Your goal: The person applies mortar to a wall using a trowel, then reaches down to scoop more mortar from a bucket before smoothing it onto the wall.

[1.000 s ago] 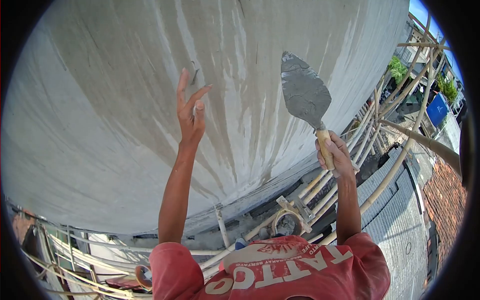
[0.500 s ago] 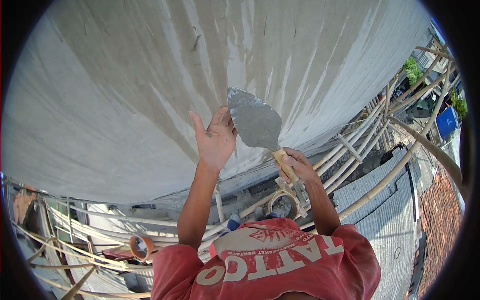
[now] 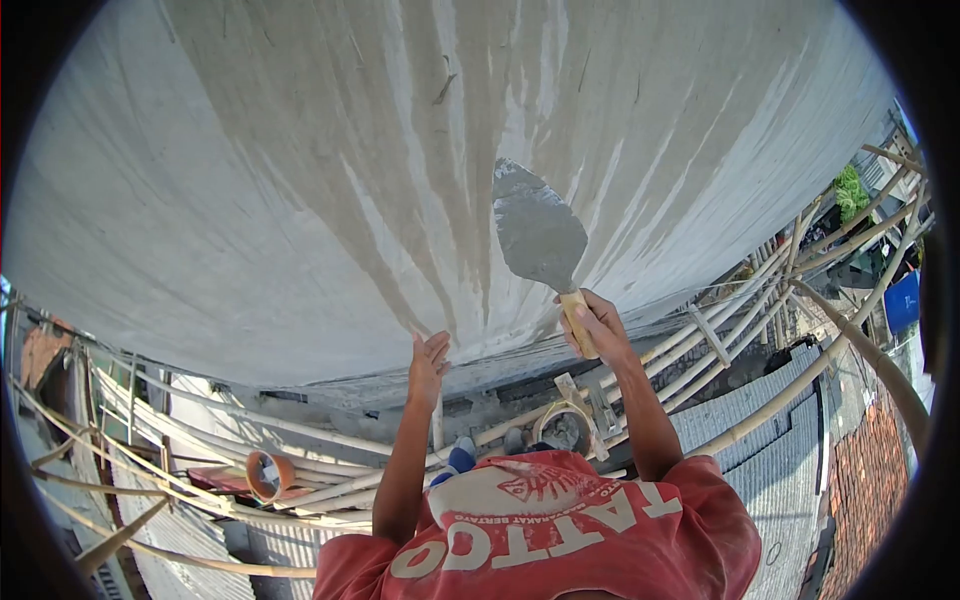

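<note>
My right hand [image 3: 598, 325] is wrapped round the wooden handle of a trowel [image 3: 541, 228]. Its broad grey blade points up and to the left in front of the wall [image 3: 250, 210], with wet cement smeared on the blade, mostly near the tip. To the left and lower, my left hand [image 3: 428, 362] has its thumb and fingers apart and holds nothing. The grey plastered wall fills the view ahead, with darker damp streaks running down it.
Bamboo scaffolding [image 3: 340, 487] runs below and to both sides. A bucket of grey mix [image 3: 566, 430] stands by my feet, and an orange-brown bucket [image 3: 270, 475] sits to the left. Corrugated roofing [image 3: 745, 405] and a tiled roof [image 3: 870, 490] lie far below.
My left hand has dropped down and away from the trowel blade, which it was beside before. The trowel stays in my right hand. The view has shifted slightly.
</note>
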Tool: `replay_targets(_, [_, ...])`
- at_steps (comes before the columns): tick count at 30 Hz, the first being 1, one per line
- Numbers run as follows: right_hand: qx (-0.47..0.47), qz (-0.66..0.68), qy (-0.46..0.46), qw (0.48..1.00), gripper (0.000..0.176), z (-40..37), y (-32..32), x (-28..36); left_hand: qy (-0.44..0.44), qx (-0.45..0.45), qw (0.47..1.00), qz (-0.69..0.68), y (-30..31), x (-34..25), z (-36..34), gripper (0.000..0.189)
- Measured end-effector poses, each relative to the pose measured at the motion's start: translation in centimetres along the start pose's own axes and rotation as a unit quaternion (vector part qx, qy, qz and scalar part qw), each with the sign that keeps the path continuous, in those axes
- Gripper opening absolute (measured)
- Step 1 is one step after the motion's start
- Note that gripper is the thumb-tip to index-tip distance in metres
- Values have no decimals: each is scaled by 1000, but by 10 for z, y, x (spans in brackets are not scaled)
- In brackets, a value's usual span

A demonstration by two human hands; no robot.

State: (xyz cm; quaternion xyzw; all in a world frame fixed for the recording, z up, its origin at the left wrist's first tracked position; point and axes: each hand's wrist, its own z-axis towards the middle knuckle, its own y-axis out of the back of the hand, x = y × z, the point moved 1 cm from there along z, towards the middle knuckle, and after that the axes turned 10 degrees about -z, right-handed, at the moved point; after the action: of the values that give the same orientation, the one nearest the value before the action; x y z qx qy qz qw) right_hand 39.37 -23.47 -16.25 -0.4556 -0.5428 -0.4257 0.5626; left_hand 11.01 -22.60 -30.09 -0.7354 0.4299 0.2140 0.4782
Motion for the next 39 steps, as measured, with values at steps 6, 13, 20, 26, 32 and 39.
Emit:
replay_targets(6, [-131,-426,174,878,38,53,14,14,86,-155,977,116,138,101,-19,71])
replay_targets(13, [-166,-649,243,701,28,96,4,13,105,-314,924,191,290,219,-60,47])
replay_targets(20, [-162,-695,244,657,30,125,10,3,137,-121,657,732,332,288,-119,40])
replay_targets(26, [-225,-725,209,616,28,136,13,63,127,-267,853,431,328,302,-127,35])
replay_targets(32, [-326,-707,282,561,27,147,13,149,61,-322,924,197,320,286,-112,33])
replay_targets(39, [-432,-666,372,482,23,143,20,214,55,-367,906,205,331,289,-115,39])
